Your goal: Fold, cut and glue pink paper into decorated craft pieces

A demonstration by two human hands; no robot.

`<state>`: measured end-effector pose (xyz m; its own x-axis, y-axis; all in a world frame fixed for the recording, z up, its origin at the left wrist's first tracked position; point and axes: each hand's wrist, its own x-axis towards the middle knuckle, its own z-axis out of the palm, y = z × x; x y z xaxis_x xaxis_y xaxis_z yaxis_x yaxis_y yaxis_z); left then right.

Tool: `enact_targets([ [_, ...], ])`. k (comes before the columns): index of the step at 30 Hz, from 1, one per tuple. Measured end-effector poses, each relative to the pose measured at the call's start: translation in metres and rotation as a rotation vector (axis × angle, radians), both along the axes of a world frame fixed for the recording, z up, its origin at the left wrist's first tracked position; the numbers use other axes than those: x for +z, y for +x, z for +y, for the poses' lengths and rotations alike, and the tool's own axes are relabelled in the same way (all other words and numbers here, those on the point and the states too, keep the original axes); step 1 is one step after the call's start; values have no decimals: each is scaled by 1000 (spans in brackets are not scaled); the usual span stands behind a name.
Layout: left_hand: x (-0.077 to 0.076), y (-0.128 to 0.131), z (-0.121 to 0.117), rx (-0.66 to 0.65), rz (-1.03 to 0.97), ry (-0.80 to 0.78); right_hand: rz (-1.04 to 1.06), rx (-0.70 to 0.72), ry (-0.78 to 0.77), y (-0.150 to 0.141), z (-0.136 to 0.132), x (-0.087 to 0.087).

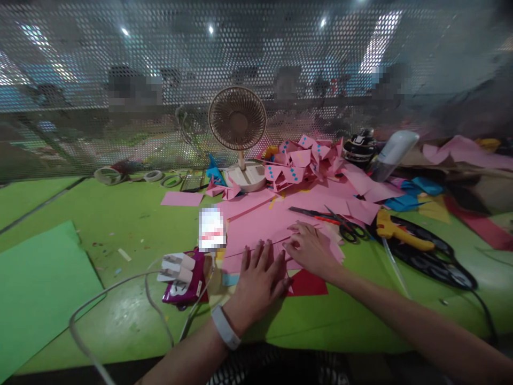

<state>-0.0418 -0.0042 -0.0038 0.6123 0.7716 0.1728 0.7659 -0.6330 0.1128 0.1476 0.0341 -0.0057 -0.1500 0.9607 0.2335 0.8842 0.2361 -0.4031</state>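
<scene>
My left hand (258, 283) lies flat with its fingers spread on a sheet of pink paper (244, 230) in front of me. My right hand (310, 248) rests on the pink paper just right of it, fingers a little bent and apart, fingertips touching the surface. A small narrow pink piece shows by my left thumb. Under the near edge of the pink paper is a red paper piece (310, 283). Scissors with black handles (350, 227) and a black-and-red cutter (308, 214) lie just beyond my right hand.
A yellow glue gun (404, 235) lies on a black tray at right. A lit phone (211, 230), a purple case (188, 286) and a white plug with cable stand left. Behind are a fan (237, 117), folded pink paper shapes (304, 160) and tape rolls (110, 174). Green paper (48, 289) lies far left.
</scene>
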Motion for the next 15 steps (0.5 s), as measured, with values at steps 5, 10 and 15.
enact_targets([
  [5, 1, 0, 1, 5, 21, -4, -36, 15, -23, -3, -4, 5],
  [10, 0, 1, 2, 15, 40, -5, -118, 5, 17, -2, -6, 8],
  [15, -3, 1, 2, 13, 31, -7, -152, 31, 80, 1, -5, 7],
])
